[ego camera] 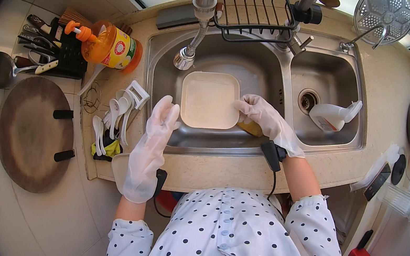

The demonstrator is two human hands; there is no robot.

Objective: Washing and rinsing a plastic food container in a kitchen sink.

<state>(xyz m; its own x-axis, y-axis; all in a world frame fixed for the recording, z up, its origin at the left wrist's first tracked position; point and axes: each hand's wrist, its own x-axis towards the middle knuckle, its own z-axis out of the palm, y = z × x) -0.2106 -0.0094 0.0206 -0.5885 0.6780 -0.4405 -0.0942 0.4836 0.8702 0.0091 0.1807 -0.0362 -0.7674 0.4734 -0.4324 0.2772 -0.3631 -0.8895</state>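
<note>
A cream square tray (210, 99) is in the large stainless steel sink basin (222, 142), under the faucet's spray head (184, 59). My right hand (262, 114), in a translucent white glove, pinches the tray's right rim. Just below those fingers a yellow item (251, 128) shows, partly hidden by the hand and tray. Left of the tray, at the basin's front left, my left hand (154, 132) wears a matching glove. It is raised and holds nothing, its fingers apart from the tray.
A white plastic bottle (328, 115) leans in the small basin by its drain. An orange pump bottle (111, 46) and a knife block (71, 52) stand at the left. White spoons (114, 112) lie nearer. Above the sink hangs a black wire rack (255, 12).
</note>
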